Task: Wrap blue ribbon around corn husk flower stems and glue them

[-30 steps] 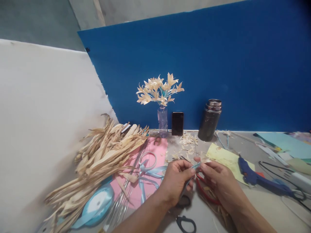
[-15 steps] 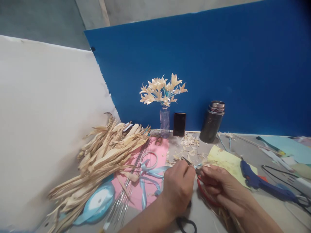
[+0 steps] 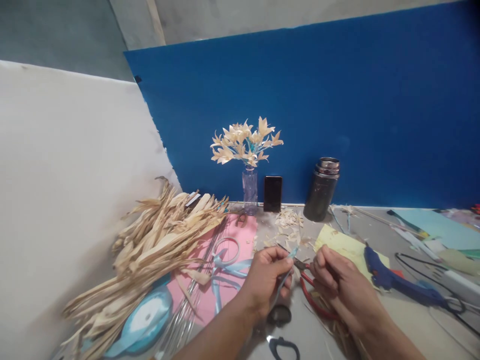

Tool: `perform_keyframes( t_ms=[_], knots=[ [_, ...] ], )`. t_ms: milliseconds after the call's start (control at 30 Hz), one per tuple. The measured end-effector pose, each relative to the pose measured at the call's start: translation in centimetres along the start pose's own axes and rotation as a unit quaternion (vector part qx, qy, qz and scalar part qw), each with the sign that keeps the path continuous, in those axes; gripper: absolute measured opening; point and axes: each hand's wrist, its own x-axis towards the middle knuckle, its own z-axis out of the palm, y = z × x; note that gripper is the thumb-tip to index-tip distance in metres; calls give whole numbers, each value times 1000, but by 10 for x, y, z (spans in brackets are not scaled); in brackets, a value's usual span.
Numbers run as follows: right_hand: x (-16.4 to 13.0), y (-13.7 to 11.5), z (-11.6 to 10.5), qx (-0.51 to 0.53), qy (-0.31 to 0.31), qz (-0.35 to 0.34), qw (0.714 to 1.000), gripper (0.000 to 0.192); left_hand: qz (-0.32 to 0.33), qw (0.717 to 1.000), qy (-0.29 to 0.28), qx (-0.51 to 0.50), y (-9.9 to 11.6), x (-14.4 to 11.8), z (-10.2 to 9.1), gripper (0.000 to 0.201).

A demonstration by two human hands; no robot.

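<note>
My left hand (image 3: pixel 265 280) pinches a thin stem wrapped in light blue ribbon (image 3: pixel 285 267) at its upper end. My right hand (image 3: pixel 337 285) is curled just to the right of it, fingertips close to the stem's tip; whether it grips the stem I cannot tell. Red-handled pliers (image 3: pixel 313 299) lie on the table between and under the two hands. Black-handled scissors (image 3: pixel 282 330) lie below my left wrist.
A pile of dried husk strips (image 3: pixel 157 245) lies at left on pink paper (image 3: pixel 234 270) with loose blue ribbon (image 3: pixel 225 265) and a ribbon roll (image 3: pixel 144 317). A vase of husk flowers (image 3: pixel 249 165), a phone (image 3: pixel 272 193) and a dark flask (image 3: pixel 322 189) stand at the blue board. A blue glue gun (image 3: pixel 390 277) lies right.
My hands have drawn slightly apart. The stem's blue-wrapped part now shows below my left fingers, and the right hand has shifted a little to the right.
</note>
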Motion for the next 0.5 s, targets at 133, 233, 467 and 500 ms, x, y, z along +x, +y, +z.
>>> perform_keyframes(
  t_ms=[133, 233, 467, 500],
  knots=[
    [1, 7, -1, -52, 37, 7, 998, 35, -39, 998, -30, -46, 0, -2, 0, 35],
    [0, 7, 0, -64, 23, 22, 997, 43, -62, 994, -57, -72, -2, -2, -1, 33],
    [-4, -1, 2, -22, 6, 44, 999, 51, -130, 978, -126, -101, -3, -3, -2, 27],
    [-4, -2, 3, -15, 8, 51, 999, 51, -137, 977, -132, -101, -3, -3, -2, 27]
  ],
)
